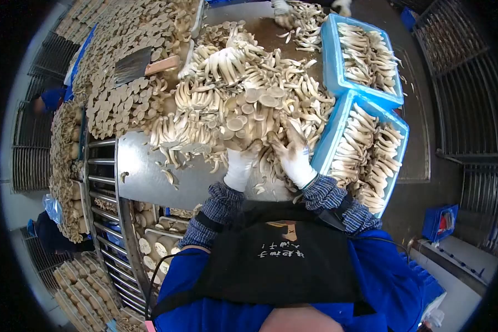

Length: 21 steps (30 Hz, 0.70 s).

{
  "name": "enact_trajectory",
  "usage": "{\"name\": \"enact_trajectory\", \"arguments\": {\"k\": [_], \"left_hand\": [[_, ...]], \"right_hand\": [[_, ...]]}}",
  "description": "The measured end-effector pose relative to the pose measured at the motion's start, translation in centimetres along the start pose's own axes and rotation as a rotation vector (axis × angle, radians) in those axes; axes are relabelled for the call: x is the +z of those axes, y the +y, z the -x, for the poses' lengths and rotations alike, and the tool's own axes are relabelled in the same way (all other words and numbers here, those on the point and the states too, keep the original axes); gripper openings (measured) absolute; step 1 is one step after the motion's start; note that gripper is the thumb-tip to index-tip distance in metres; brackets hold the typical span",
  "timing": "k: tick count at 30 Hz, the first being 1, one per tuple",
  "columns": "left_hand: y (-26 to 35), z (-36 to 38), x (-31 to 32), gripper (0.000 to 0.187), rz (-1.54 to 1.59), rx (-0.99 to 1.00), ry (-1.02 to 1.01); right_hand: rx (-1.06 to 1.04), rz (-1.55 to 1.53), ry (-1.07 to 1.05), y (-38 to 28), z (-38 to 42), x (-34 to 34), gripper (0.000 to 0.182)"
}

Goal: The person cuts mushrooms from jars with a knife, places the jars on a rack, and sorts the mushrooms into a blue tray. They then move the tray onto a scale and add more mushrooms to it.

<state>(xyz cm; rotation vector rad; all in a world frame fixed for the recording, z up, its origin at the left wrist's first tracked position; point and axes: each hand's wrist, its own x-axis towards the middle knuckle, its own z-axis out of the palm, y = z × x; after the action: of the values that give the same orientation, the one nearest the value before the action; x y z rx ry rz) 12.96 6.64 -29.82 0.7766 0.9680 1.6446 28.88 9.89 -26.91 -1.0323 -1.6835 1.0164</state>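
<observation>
Both of my hands wear white gloves with stained fingers. At the near side of the mushroom pile, my left hand (242, 165) is closed on the base of a cluster of mushrooms (239, 123) with broad round caps. My right hand (293, 155) is beside it, fingers bent around stems at the cluster's right side; its exact grip is partly hidden. Loose long-stemmed mushrooms (224, 66) lie heaped beyond and around both hands on the metal table (141, 166). A few small pieces are scattered near its front edge.
Two blue foam boxes (331, 58) (390, 191) of lined-up mushrooms stand on the right. Unseparated clusters (122, 105) fill the left, with a dark flat blade with a wooden handle (161, 66) on them. Another person's gloved hands (283, 14) work at the far side. A metal rack (102, 188) stands left.
</observation>
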Motion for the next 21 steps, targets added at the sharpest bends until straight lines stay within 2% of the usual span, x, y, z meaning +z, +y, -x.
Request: {"name": "enact_trajectory", "arguments": {"k": [1,2,3,5,6,7,9,10,11,13,14,17,19,21], "left_hand": [[0.4,-0.3,0.2,0.065,-0.200,0.077,-0.010],[1.0,-0.2,0.3,0.065,-0.143,-0.015,-0.040],[1.2,-0.6,1.1,0.065,-0.141,-0.020,-0.039],[1.2,-1.8,3.3,0.073,-0.090,0.237,0.037],[1.4,-2.0,3.9,0.070,-0.042,0.201,0.040],[1.0,-2.2,4.0,0.070,-0.041,0.201,0.037],[-0.6,-2.5,3.5,0.056,0.267,-0.052,0.309],[-2.0,-3.1,2.0,0.043,0.236,-0.056,0.263],[-0.5,-3.5,2.8,0.043,0.236,-0.055,0.265],[2.2,-3.8,4.3,0.043,0.582,-0.223,0.117],[0.8,-3.8,2.9,0.046,0.510,-0.224,0.071],[0.8,-3.2,4.4,0.048,0.507,-0.180,0.167],[1.3,-3.1,4.4,0.049,0.613,-0.234,0.171],[2.0,-2.7,4.2,0.049,0.707,-0.238,0.016]], "right_hand": [[-0.033,-0.017,0.015,0.2,0.1,0.3,0.071],[-0.025,-0.015,0.012,0.2,0.2,0.4,0.071],[-0.005,0.021,0.049,0.2,0.1,0.7,0.073],[0.030,0.091,0.129,-0.9,-0.6,1.4,0.077],[0.104,-0.043,0.162,-0.7,-0.9,1.9,0.075],[0.104,-0.042,0.165,-0.7,-1.3,2.2,0.075],[0.186,-0.364,0.267,-1.0,-2.1,2.4,0.068],[0.200,-0.344,0.254,-2.2,-2.8,1.8,0.059],[0.199,-0.344,0.252,-2.9,-3.1,1.4,0.059],[0.316,-0.546,0.029,-3.6,-3.0,0.7,0.050],[0.296,-0.345,0.056,-3.2,-2.7,1.2,0.041],[0.202,-0.379,0.157,-2.8,-2.3,1.9,0.038],[0.145,-0.310,0.126,-2.2,-2.5,1.5,0.037],[0.272,-0.404,0.024,-2.5,-2.6,0.8,0.036]]}}
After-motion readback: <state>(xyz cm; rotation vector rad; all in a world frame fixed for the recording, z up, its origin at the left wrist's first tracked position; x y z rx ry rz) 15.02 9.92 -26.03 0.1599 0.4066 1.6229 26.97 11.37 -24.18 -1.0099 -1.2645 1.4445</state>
